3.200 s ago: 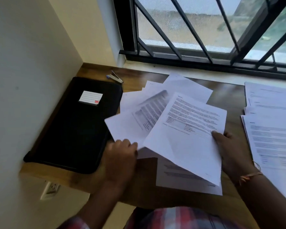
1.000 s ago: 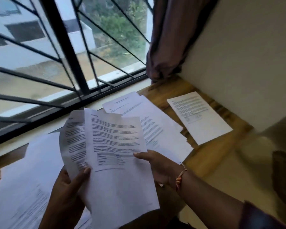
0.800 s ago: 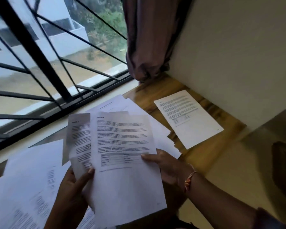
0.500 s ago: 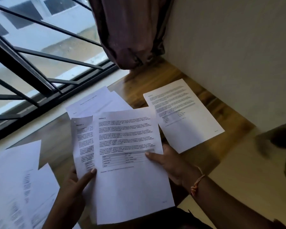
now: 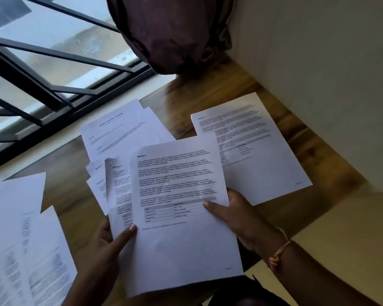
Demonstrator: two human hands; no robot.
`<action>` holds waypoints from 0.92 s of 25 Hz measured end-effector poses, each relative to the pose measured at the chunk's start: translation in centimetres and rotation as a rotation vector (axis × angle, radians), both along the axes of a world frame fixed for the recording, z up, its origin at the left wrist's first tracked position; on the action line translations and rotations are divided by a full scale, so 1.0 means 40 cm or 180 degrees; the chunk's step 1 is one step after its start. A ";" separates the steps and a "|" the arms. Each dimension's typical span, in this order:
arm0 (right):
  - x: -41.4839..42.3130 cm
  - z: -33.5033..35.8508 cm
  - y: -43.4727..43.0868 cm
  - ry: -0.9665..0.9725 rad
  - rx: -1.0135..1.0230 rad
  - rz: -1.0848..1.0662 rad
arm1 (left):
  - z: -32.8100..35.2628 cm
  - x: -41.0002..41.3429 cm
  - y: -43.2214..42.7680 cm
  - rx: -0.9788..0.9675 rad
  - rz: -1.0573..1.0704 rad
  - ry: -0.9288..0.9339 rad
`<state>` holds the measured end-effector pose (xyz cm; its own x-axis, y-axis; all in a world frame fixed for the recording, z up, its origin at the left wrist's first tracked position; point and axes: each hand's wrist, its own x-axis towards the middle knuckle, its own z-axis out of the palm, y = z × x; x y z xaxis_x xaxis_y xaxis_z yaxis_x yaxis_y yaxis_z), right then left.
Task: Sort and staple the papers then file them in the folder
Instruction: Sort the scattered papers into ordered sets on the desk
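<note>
Both hands pinch fanned sheets: left hand, right hand. Match section headings before laying the top sheet down.

On my remote feed, a brown wood-grain desk top carries one white printed sheet lying alone at right, overlapping white pages at centre, and blurred white sheets spread at left.

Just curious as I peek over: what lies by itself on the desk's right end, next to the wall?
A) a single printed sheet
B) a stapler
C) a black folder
A: a single printed sheet lies flat on the wooden desk beside the wall.
</note>
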<state>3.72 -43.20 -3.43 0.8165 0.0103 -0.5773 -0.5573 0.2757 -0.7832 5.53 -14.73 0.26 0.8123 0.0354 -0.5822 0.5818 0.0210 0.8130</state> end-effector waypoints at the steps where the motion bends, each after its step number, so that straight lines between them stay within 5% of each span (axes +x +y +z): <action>1: 0.002 0.002 -0.003 0.0011 -0.0009 0.0012 | 0.005 -0.001 -0.006 -0.0001 -0.0019 -0.0013; 11: 0.055 0.076 0.065 -0.0414 -0.0102 0.0331 | 0.063 -0.042 0.077 -0.0053 0.0163 -0.0429; 23: 0.088 0.203 0.443 -0.1094 -0.0437 0.1187 | 0.136 -0.189 0.405 0.0113 0.0876 -0.0973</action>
<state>7.23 -25.49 4.69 0.9143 0.2794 -0.2932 -0.3025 -0.0104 -0.9531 -2.05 1.47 5.68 0.9051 0.2911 -0.3100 0.2899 0.1108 0.9506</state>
